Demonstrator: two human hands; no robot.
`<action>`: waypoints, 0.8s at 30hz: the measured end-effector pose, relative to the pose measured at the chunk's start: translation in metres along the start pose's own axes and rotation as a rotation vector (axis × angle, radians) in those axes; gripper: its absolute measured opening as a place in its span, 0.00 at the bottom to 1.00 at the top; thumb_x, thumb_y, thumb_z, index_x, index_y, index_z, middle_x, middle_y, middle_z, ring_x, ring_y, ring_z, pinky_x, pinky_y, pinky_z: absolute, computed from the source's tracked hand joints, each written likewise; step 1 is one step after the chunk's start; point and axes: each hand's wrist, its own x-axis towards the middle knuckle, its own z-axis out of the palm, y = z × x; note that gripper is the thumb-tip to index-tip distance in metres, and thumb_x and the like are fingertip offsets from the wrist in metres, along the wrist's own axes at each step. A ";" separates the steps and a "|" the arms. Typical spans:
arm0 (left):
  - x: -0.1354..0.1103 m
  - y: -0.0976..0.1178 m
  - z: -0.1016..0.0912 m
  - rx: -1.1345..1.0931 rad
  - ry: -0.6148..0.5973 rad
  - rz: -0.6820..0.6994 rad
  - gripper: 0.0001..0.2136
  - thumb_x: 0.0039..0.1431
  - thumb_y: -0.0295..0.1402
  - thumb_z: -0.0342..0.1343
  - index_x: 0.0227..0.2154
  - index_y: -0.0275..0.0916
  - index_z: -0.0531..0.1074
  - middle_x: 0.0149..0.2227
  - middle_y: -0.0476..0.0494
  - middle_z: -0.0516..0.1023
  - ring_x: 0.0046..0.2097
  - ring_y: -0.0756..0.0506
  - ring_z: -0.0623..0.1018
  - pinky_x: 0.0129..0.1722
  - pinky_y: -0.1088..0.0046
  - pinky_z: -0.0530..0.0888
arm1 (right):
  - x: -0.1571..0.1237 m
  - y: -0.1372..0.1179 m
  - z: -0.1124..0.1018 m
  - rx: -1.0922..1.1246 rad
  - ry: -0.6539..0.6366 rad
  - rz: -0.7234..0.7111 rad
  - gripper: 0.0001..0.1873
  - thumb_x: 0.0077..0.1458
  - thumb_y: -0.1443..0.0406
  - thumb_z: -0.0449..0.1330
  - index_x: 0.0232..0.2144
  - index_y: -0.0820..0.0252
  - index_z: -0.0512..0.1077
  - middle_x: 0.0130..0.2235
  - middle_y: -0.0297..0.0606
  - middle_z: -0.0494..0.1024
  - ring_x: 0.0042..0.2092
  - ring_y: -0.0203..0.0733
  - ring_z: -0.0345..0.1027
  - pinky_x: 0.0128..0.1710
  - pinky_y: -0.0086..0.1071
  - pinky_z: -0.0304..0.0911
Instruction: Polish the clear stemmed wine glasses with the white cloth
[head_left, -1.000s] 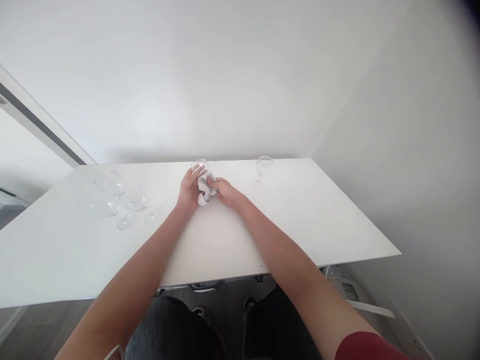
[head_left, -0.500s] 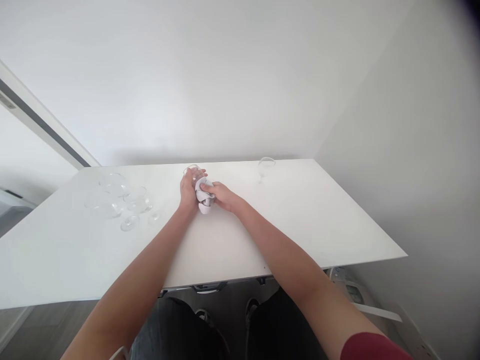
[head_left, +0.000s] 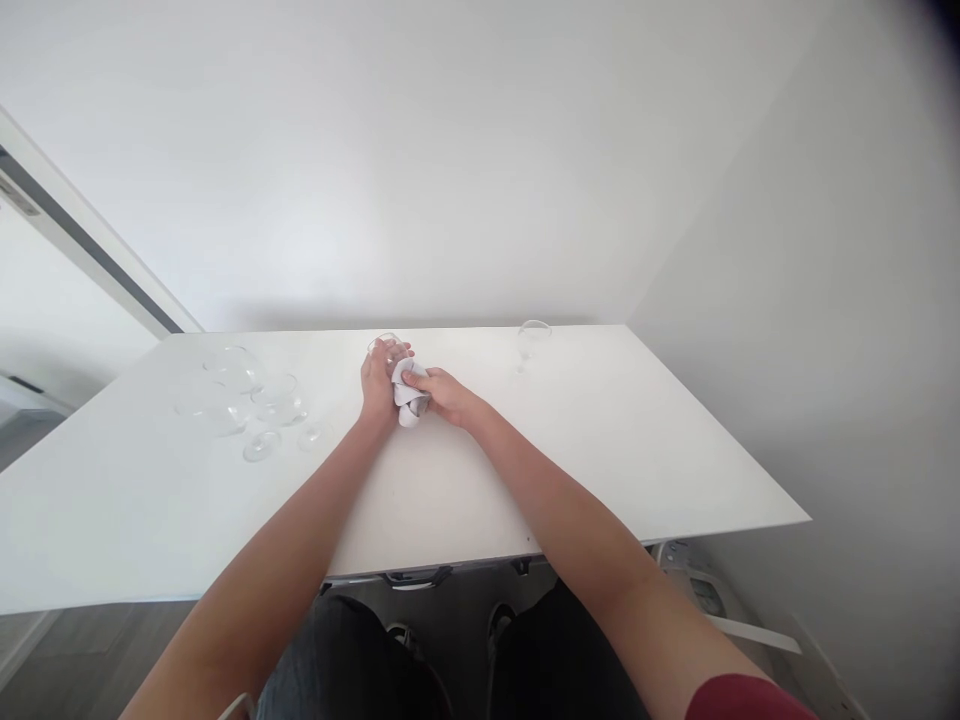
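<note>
In front of me, over the far middle of the white table (head_left: pixel 465 480), my left hand (head_left: pixel 377 383) is wrapped round the bowl of a clear stemmed glass (head_left: pixel 388 350). The rim of this glass points away from me. My right hand (head_left: pixel 444 392) pinches a white cloth (head_left: pixel 409 385) against the lower part of the glass, where the stem and foot are covered. Both hands are close together, with the cloth between them.
Several clear stemmed glasses (head_left: pixel 234 370) are grouped on the left of the table, some lying on their sides. Another stemmed glass (head_left: pixel 534 340) stands upright near the back edge, right of my hands. A white wall (head_left: pixel 450 180) rises behind the table.
The cloth has shifted and folded slightly under my right hand's fingers. My left hand keeps its hold on the glass, and the other glasses stay put.
</note>
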 end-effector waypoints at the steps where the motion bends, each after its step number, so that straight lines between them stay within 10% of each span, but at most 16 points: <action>1: 0.000 0.000 -0.001 0.011 0.010 0.016 0.24 0.60 0.57 0.58 0.41 0.39 0.73 0.46 0.36 0.80 0.46 0.42 0.80 0.43 0.68 0.77 | 0.000 0.001 0.002 -0.138 0.084 -0.058 0.19 0.54 0.50 0.68 0.29 0.58 0.70 0.29 0.37 0.75 0.33 0.43 0.70 0.35 0.33 0.62; 5: -0.001 0.001 -0.003 0.027 0.021 0.034 0.21 0.60 0.54 0.60 0.41 0.40 0.74 0.46 0.38 0.80 0.45 0.43 0.81 0.42 0.68 0.77 | 0.000 0.002 0.007 -0.493 0.322 -0.190 0.16 0.58 0.56 0.66 0.27 0.55 0.66 0.28 0.37 0.73 0.38 0.47 0.69 0.39 0.34 0.59; 10: -0.002 0.002 -0.001 -0.025 0.005 -0.023 0.24 0.60 0.57 0.57 0.40 0.38 0.74 0.44 0.37 0.81 0.43 0.43 0.81 0.42 0.67 0.77 | -0.001 0.000 0.003 -0.003 -0.041 0.001 0.24 0.57 0.44 0.63 0.29 0.58 0.69 0.28 0.38 0.75 0.33 0.42 0.69 0.36 0.33 0.63; 16: -0.002 0.005 0.001 -0.008 0.000 0.042 0.23 0.59 0.56 0.60 0.41 0.39 0.75 0.47 0.38 0.80 0.47 0.41 0.80 0.41 0.68 0.77 | -0.004 0.004 0.005 -0.323 0.337 -0.206 0.19 0.57 0.52 0.66 0.25 0.58 0.67 0.25 0.32 0.69 0.30 0.37 0.64 0.33 0.30 0.57; 21: -0.004 0.009 0.001 -0.098 -0.090 -0.062 0.25 0.59 0.59 0.58 0.42 0.39 0.76 0.48 0.37 0.80 0.45 0.43 0.80 0.42 0.67 0.77 | -0.009 -0.002 -0.002 0.092 -0.143 0.004 0.24 0.58 0.44 0.62 0.31 0.59 0.71 0.29 0.37 0.74 0.32 0.40 0.68 0.36 0.33 0.64; 24: -0.003 0.006 0.001 -0.099 -0.070 -0.019 0.22 0.60 0.56 0.59 0.42 0.40 0.76 0.47 0.38 0.80 0.46 0.43 0.80 0.41 0.69 0.77 | -0.008 0.000 0.002 -0.150 0.035 -0.087 0.20 0.59 0.48 0.63 0.30 0.58 0.69 0.30 0.37 0.74 0.33 0.41 0.68 0.37 0.33 0.63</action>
